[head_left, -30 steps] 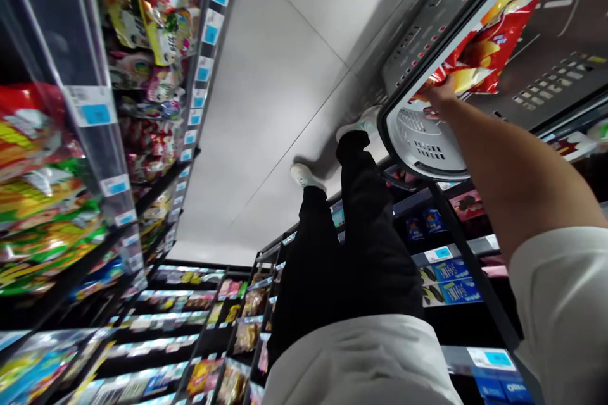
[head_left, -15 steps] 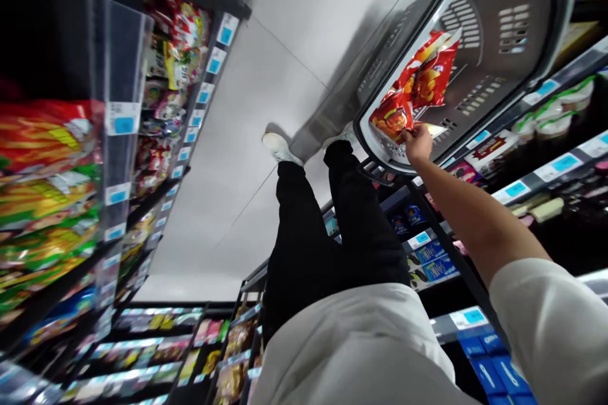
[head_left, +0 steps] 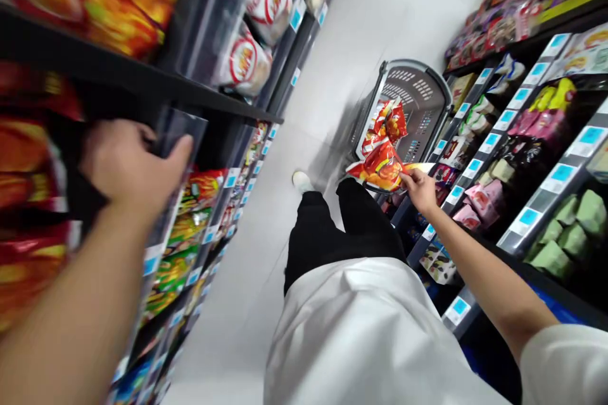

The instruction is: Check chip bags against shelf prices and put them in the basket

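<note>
My right hand (head_left: 420, 188) pinches the edge of a red and orange snack bag (head_left: 379, 168) just over the near rim of a grey shopping basket (head_left: 424, 90) on the floor. Another red snack bag (head_left: 390, 121) lies inside the basket. My left hand (head_left: 130, 164) is raised at the left shelf, fingers curled round the clear plastic shelf divider (head_left: 183, 134) beside red snack bags (head_left: 28, 158). The left hand is blurred by motion.
Shelves of packaged snacks line both sides of a narrow aisle with a pale tiled floor (head_left: 342, 44). Blue price tags (head_left: 527, 218) run along the shelf edges. My legs in black trousers (head_left: 332, 234) and white shoes stand beside the basket.
The view swung round and the basket now looks farther away. My left hand came into view at the left shelf. My right hand drew back, still on a red bag at the rim.
</note>
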Demonstrator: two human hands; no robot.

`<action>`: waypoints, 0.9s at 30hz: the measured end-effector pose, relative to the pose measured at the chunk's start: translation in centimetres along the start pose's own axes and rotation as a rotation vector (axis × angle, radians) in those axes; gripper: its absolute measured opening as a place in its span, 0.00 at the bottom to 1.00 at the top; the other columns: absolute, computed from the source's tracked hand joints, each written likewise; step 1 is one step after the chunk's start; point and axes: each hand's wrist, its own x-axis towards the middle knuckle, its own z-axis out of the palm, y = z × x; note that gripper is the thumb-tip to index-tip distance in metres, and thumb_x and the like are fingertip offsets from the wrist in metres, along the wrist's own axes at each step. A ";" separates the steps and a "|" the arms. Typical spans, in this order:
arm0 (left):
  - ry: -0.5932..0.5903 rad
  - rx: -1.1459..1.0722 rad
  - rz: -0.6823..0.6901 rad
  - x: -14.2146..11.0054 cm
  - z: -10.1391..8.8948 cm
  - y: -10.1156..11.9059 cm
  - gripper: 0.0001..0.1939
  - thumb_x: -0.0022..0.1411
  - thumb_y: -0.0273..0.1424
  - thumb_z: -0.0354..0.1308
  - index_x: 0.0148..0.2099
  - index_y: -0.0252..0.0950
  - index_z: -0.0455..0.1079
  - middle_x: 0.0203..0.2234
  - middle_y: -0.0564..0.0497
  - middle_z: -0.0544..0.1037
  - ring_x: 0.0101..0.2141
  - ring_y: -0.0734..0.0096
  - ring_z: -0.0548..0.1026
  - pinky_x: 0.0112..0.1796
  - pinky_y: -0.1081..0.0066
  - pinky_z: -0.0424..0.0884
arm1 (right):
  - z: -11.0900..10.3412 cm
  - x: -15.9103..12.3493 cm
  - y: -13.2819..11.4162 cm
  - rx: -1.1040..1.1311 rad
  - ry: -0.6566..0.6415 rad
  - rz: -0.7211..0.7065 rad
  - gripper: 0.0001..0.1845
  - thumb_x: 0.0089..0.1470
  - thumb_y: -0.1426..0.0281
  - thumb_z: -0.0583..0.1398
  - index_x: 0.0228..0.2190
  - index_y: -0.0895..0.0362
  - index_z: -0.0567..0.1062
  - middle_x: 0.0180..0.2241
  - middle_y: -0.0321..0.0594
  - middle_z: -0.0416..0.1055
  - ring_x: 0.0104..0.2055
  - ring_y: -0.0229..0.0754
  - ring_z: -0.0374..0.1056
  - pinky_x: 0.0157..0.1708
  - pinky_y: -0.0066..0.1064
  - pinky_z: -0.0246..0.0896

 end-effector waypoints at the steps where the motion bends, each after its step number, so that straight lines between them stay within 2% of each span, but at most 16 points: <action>1: 0.049 0.081 0.086 -0.5 -0.2 0.1 0.17 0.57 0.32 0.68 0.44 0.32 0.67 0.47 0.48 0.71 0.59 0.51 0.63 0.63 0.46 0.50 | -0.4 -1.7 -1.5 -0.028 -0.020 -0.026 0.20 0.61 0.53 0.58 0.27 0.54 0.74 0.22 0.36 0.72 0.25 0.42 0.68 0.28 0.32 0.60; 2: 0.113 0.154 0.162 -1.5 -0.1 0.2 0.17 0.55 0.30 0.67 0.44 0.32 0.66 0.44 0.47 0.72 0.56 0.53 0.66 0.62 0.47 0.53 | -0.8 -3.4 -2.9 -0.071 -0.039 -0.054 0.20 0.62 0.53 0.57 0.28 0.54 0.75 0.22 0.36 0.73 0.25 0.43 0.68 0.28 0.32 0.59; 3: 0.120 0.137 0.250 -2.9 0.2 0.6 0.18 0.55 0.31 0.67 0.45 0.32 0.67 0.45 0.45 0.72 0.55 0.52 0.66 0.61 0.47 0.54 | -1.2 -5.0 -4.4 -0.131 -0.057 -0.085 0.19 0.63 0.54 0.56 0.29 0.53 0.77 0.23 0.37 0.73 0.25 0.44 0.69 0.27 0.32 0.59; 6: 0.123 -0.083 0.354 -8.8 0.8 2.5 0.12 0.56 0.34 0.63 0.42 0.34 0.70 0.44 0.41 0.71 0.51 0.52 0.69 0.57 0.49 0.60 | -2.0 -9.0 -8.5 -0.363 -0.126 -0.216 0.16 0.65 0.58 0.55 0.36 0.52 0.80 0.29 0.39 0.78 0.29 0.47 0.71 0.27 0.33 0.55; 7: 0.085 -0.171 0.366 -11.0 0.8 3.3 0.13 0.57 0.36 0.62 0.42 0.34 0.70 0.44 0.40 0.72 0.50 0.52 0.69 0.56 0.51 0.62 | -2.2 -10.0 -9.9 -0.444 -0.157 -0.276 0.16 0.66 0.59 0.55 0.37 0.52 0.80 0.30 0.40 0.79 0.29 0.47 0.72 0.27 0.33 0.54; 9: -0.095 -0.391 0.327 -14.9 0.7 5.0 0.12 0.60 0.38 0.59 0.42 0.36 0.70 0.40 0.43 0.74 0.45 0.58 0.72 0.51 0.57 0.67 | -2.8 -11.4 -12.5 -0.579 -0.212 -0.403 0.15 0.67 0.63 0.55 0.37 0.53 0.80 0.31 0.43 0.78 0.30 0.48 0.71 0.27 0.34 0.51; 12: -0.411 -0.677 0.082 -18.2 -0.1 7.1 0.17 0.61 0.44 0.59 0.44 0.36 0.70 0.41 0.44 0.76 0.42 0.62 0.75 0.45 0.63 0.71 | -3.8 -12.3 -16.5 -0.687 -0.250 -0.592 0.11 0.65 0.71 0.56 0.36 0.56 0.79 0.31 0.45 0.78 0.32 0.48 0.71 0.30 0.36 0.50; 13: -0.471 -0.723 0.034 -18.6 -0.5 7.7 0.19 0.60 0.45 0.59 0.45 0.36 0.70 0.42 0.43 0.76 0.43 0.61 0.75 0.44 0.63 0.72 | -4.3 -12.4 -17.9 -0.700 -0.249 -0.660 0.09 0.64 0.73 0.57 0.37 0.56 0.79 0.32 0.45 0.78 0.34 0.48 0.71 0.32 0.36 0.50; 15: -0.512 -0.749 0.028 -18.6 -1.6 8.6 0.21 0.59 0.47 0.60 0.46 0.35 0.71 0.44 0.42 0.77 0.46 0.59 0.75 0.46 0.62 0.71 | -5.2 -12.6 -20.8 -0.725 -0.237 -0.801 0.08 0.63 0.75 0.58 0.38 0.56 0.78 0.34 0.45 0.79 0.38 0.48 0.71 0.36 0.37 0.50; 17: -0.502 -0.726 0.101 -18.1 -3.2 9.4 0.23 0.59 0.47 0.61 0.49 0.35 0.71 0.48 0.40 0.76 0.49 0.57 0.75 0.50 0.61 0.70 | -5.9 -13.0 -23.6 -0.761 -0.219 -0.920 0.07 0.63 0.76 0.58 0.37 0.57 0.78 0.34 0.44 0.79 0.39 0.48 0.70 0.37 0.38 0.49; 19: -0.555 -0.699 0.167 -17.6 -5.2 10.2 0.26 0.58 0.47 0.63 0.52 0.35 0.71 0.52 0.39 0.76 0.50 0.55 0.75 0.52 0.60 0.69 | -6.4 -13.7 -26.2 -0.785 -0.207 -1.009 0.07 0.63 0.75 0.59 0.35 0.57 0.78 0.34 0.44 0.79 0.38 0.48 0.69 0.37 0.39 0.47; 24: -0.881 -0.580 0.331 -17.9 -9.7 12.2 0.38 0.54 0.43 0.70 0.63 0.36 0.64 0.56 0.41 0.74 0.54 0.52 0.74 0.53 0.61 0.71 | -5.9 -15.9 -31.1 -0.780 -0.157 -1.163 0.09 0.64 0.73 0.60 0.33 0.54 0.79 0.33 0.42 0.79 0.37 0.48 0.68 0.37 0.39 0.47; 27: -0.850 -0.513 0.402 -18.8 -10.8 12.8 0.40 0.50 0.39 0.74 0.62 0.35 0.65 0.55 0.42 0.75 0.55 0.51 0.73 0.54 0.62 0.71 | -5.2 -17.1 -32.9 -0.798 -0.105 -1.212 0.09 0.63 0.75 0.60 0.33 0.54 0.80 0.33 0.42 0.79 0.38 0.48 0.69 0.39 0.40 0.49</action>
